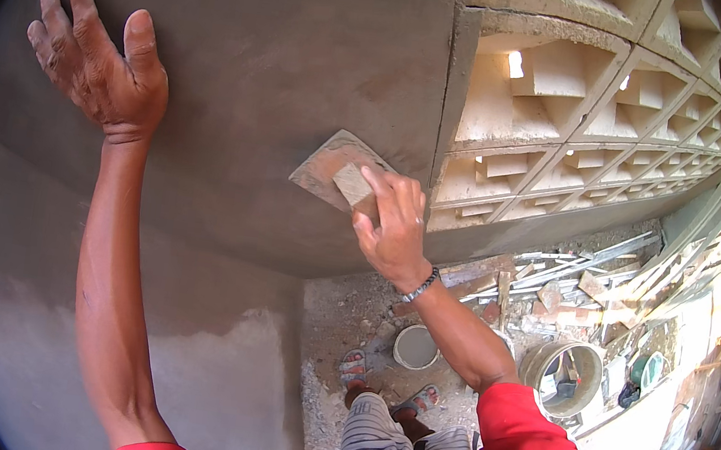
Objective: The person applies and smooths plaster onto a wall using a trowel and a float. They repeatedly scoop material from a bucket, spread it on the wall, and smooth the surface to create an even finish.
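"Under the right fingers [381,184], what sits there?"

"A hand float [321,166]. Those fingers are closed round its block handle [352,183], and the flat board reaches up and left past their tips, against the grey plastered wall [244,76]. I'd guess it is held by the block so that the board's face can lie flat."

"And the left fingers [87,20]?"

"Empty, loosely spread, pointing upward, knuckles toward us. They are well to the left of the float, at the wall. I cannot tell whether they touch it; perhaps they are there for balance."

"What else surrounds the right fingers?"

"To their right, beyond the wall's edge, pale ventilation blocks [567,79]. Well below them, a bucket [413,368] with grey contents stands near 2 sandals [353,366], probably put there for easy reach."

"Farther off?"

"Down and to the right of those fingers, a large round tub [534,361] with scrap boards [561,314] scattered behind it."
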`<action>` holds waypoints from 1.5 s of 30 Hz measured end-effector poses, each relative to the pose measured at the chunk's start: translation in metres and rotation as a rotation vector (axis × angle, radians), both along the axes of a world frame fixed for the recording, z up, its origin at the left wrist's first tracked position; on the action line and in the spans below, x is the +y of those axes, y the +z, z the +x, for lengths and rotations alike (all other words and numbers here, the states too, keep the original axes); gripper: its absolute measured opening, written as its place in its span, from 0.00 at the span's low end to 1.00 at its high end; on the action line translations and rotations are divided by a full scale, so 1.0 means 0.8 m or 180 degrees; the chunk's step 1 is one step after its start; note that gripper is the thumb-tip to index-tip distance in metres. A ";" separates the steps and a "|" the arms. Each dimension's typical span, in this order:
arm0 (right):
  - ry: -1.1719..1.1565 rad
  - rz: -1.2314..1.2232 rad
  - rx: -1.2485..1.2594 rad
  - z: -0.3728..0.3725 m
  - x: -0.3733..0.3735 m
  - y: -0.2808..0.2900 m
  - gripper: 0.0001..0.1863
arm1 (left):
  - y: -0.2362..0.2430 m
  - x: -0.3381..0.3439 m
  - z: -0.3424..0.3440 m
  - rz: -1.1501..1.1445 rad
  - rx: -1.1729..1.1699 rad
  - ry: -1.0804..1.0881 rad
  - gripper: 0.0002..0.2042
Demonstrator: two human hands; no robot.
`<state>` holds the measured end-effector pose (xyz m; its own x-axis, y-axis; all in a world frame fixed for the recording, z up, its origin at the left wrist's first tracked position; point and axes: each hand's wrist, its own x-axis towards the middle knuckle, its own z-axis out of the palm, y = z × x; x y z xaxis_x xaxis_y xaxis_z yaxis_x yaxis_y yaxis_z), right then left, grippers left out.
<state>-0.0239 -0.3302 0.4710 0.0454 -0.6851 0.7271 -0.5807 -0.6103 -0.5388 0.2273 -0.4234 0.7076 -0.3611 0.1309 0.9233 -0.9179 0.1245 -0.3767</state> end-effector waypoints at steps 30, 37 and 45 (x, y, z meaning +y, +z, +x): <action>-0.0818 -0.1177 -0.0508 -0.062 -0.036 0.156 0.28 | -0.007 0.012 0.002 -0.0195 0.0100 0.0775 0.31; -0.0313 -0.0710 0.0784 -0.028 -0.027 0.076 0.36 | -0.006 0.010 0.003 -0.0207 0.0149 0.0790 0.31; -0.0898 -0.1404 0.0037 -0.068 -0.062 0.162 0.30 | -0.002 0.001 0.009 -0.0391 0.0059 0.0527 0.30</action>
<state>-0.0781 -0.3798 0.6003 -0.0869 -0.3006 0.9498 -0.7596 -0.5968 -0.2584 0.2342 -0.4227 0.7059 -0.3701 0.1831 0.9108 -0.9290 -0.0745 -0.3625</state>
